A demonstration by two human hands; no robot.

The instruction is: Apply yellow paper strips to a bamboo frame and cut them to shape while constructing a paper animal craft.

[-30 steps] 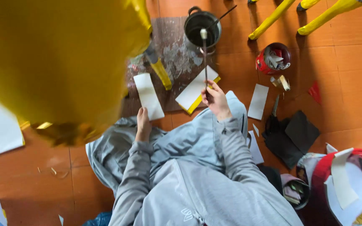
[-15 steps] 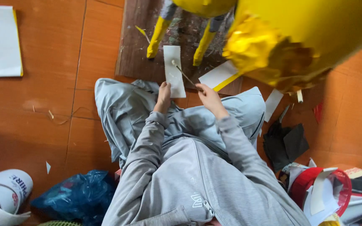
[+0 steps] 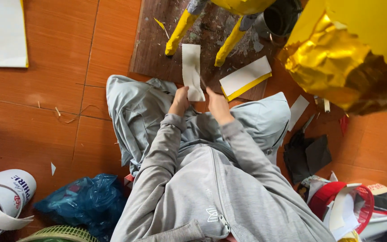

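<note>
Orange floor tiles carry a dark board; left hand pinches a paper strip, right hand unclear.

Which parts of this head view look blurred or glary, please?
Head view: even daylight, soft shadows; the right hand is slightly motion-blurred beside the sharper paper strip; the gold foil at top right is close, soft and shiny; floor tiles look crisp.

Orange tiled floor: dark wooden board, blue plastic bag, black paper scraps.
</note>
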